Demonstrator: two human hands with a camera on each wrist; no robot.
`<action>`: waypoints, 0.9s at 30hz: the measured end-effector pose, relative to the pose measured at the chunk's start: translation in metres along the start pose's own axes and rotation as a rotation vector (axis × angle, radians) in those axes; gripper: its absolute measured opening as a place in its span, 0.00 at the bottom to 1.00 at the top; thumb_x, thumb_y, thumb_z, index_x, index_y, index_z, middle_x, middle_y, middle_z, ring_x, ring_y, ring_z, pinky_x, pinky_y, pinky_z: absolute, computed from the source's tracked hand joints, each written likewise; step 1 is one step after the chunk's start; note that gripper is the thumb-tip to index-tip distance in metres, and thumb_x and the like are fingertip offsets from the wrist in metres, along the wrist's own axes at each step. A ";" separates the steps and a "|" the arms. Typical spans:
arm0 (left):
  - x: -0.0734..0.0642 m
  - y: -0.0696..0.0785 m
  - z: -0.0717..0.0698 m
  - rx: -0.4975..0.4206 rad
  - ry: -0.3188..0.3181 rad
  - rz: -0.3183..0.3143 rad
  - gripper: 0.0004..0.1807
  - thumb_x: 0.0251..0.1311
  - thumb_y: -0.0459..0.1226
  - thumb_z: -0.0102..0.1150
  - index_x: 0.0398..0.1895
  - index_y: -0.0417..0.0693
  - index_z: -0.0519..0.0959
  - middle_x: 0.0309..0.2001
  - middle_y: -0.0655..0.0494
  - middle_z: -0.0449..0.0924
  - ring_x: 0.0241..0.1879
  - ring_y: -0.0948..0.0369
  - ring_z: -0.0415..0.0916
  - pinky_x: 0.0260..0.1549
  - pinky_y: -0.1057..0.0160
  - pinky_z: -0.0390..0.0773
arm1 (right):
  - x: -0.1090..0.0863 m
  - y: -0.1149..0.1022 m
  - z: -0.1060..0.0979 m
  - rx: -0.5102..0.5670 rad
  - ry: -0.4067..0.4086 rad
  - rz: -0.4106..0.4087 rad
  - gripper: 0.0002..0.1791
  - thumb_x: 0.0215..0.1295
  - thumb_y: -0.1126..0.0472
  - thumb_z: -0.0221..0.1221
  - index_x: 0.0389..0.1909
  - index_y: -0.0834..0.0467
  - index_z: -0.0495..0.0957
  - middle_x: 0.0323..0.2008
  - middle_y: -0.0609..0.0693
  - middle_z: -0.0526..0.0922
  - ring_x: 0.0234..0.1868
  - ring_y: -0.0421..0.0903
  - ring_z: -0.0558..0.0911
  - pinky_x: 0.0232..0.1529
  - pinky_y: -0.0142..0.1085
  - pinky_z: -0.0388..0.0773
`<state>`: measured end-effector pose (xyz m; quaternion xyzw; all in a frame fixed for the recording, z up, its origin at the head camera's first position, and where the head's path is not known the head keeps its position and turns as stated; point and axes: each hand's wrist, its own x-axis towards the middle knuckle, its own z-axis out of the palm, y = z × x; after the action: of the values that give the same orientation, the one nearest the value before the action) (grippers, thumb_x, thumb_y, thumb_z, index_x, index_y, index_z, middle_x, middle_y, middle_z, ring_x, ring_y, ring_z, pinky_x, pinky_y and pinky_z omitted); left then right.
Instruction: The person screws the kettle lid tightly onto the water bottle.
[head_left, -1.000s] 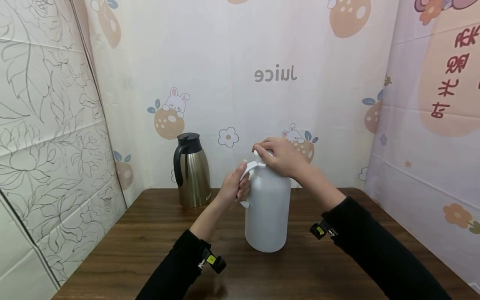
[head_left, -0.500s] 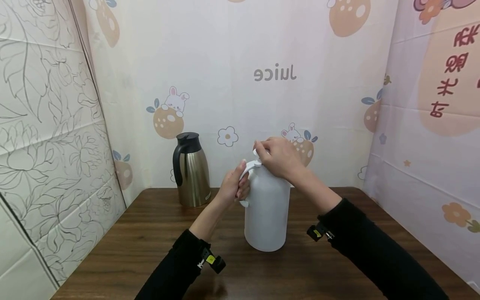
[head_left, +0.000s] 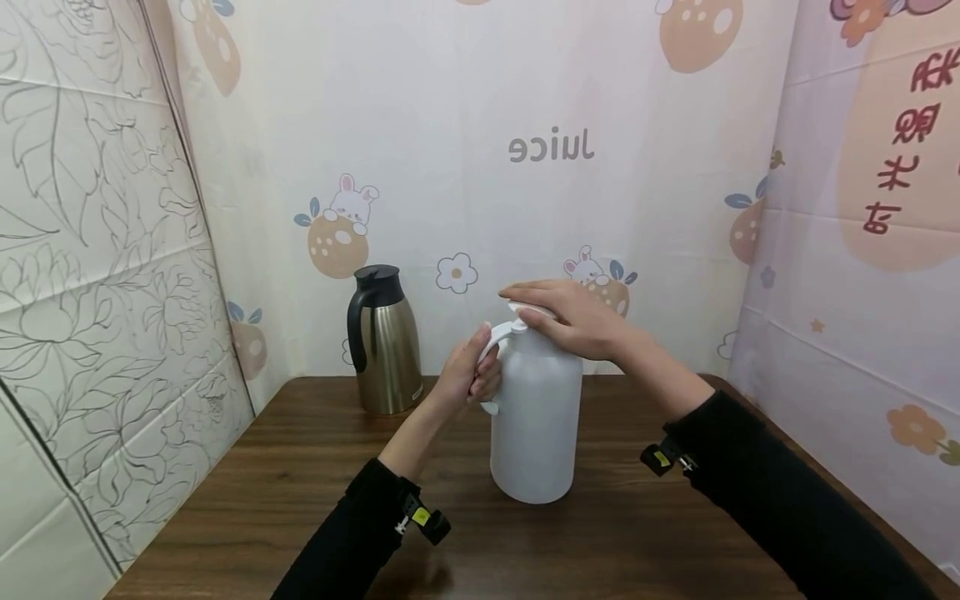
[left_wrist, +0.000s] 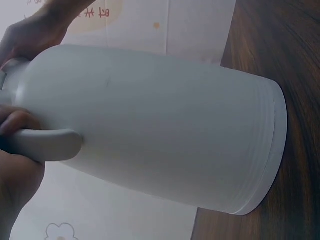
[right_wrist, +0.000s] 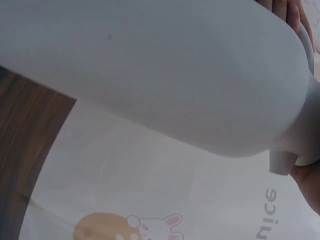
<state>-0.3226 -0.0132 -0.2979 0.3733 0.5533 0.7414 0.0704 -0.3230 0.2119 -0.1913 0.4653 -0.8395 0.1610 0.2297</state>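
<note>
A white thermos jug point(head_left: 534, 425) stands upright on the table, its side handle point(head_left: 497, 335) facing left. My left hand point(head_left: 468, 371) grips that handle, with the thumb up along it; the left wrist view also shows the handle's lower end point(left_wrist: 57, 145) joining the body. Over the top of the jug lies my right hand point(head_left: 573, 317), holding the white lid point(head_left: 522, 307) with fingers stretched across it and the thumb on the near side. Most of the lid is hidden by this hand. A short spout point(right_wrist: 282, 162) juts from the neck in the right wrist view.
A steel thermos jug point(head_left: 390, 354) with a black lid and handle stands at the back left of the brown wooden table point(head_left: 300, 492). Printed curtains point(head_left: 465, 192) hang behind the table and at both sides.
My right hand first turned on the lid, its fingers bunching and wrist shifting left. Now it has swung back right with fingers straighter. The left hand and the white jug have stayed put.
</note>
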 end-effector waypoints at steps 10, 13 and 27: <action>-0.001 -0.002 -0.005 -0.094 -0.133 0.022 0.29 0.85 0.58 0.34 0.22 0.58 0.66 0.13 0.69 0.65 0.12 0.70 0.59 0.16 0.70 0.58 | -0.008 0.000 -0.012 -0.002 -0.114 0.009 0.31 0.81 0.43 0.51 0.80 0.48 0.66 0.77 0.49 0.69 0.77 0.55 0.69 0.70 0.60 0.69; 0.000 -0.002 -0.007 -0.133 -0.166 0.028 0.29 0.85 0.58 0.33 0.23 0.58 0.66 0.14 0.69 0.64 0.13 0.71 0.59 0.16 0.70 0.58 | -0.008 -0.001 -0.012 -0.019 -0.116 0.015 0.32 0.81 0.42 0.52 0.80 0.47 0.66 0.77 0.49 0.70 0.76 0.53 0.69 0.70 0.59 0.70; -0.001 0.000 -0.003 -0.188 -0.186 0.037 0.29 0.87 0.54 0.27 0.24 0.56 0.64 0.14 0.69 0.61 0.11 0.70 0.56 0.14 0.69 0.53 | -0.006 -0.014 -0.007 -0.095 -0.064 0.091 0.31 0.78 0.44 0.58 0.74 0.54 0.72 0.72 0.55 0.75 0.67 0.56 0.79 0.61 0.56 0.78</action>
<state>-0.3234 -0.0156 -0.2991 0.4421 0.4653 0.7535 0.1424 -0.3062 0.2122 -0.1877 0.4204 -0.8733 0.1164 0.2171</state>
